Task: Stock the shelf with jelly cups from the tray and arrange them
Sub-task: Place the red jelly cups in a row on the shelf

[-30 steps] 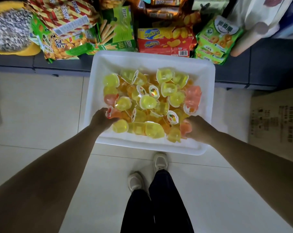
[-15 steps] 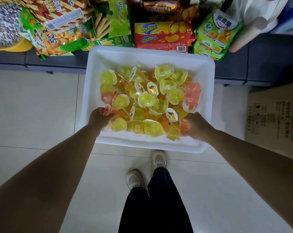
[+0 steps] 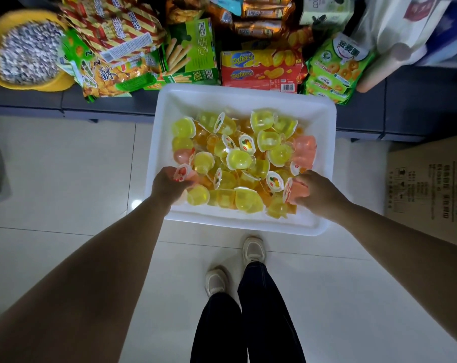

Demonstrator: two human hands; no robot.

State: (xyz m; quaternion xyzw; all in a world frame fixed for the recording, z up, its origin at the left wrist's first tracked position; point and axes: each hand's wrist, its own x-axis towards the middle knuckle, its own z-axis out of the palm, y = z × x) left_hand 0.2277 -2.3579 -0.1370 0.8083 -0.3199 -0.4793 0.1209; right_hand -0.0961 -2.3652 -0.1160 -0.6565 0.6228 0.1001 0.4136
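Observation:
A white plastic tray [image 3: 248,98] sits on the floor against the low dark shelf [image 3: 418,100], heaped with several yellow, orange and pink jelly cups [image 3: 239,158]. My left hand [image 3: 167,184] is at the tray's near-left corner, closed around a pink jelly cup [image 3: 183,174] with a printed lid. At the near-right side my right hand [image 3: 319,189] grips another pink jelly cup [image 3: 295,191], lid facing left.
The shelf holds snack bags [image 3: 112,45], a green biscuit-stick box [image 3: 193,53], red Zecheese boxes [image 3: 258,72] and green cookie packs [image 3: 337,66]. A cardboard box [image 3: 429,184] stands at the right. My feet [image 3: 235,265] are on the pale tiled floor just before the tray.
Both hands have closed on pink cups and lifted them slightly out of the pile; the right cup's lid is now visible.

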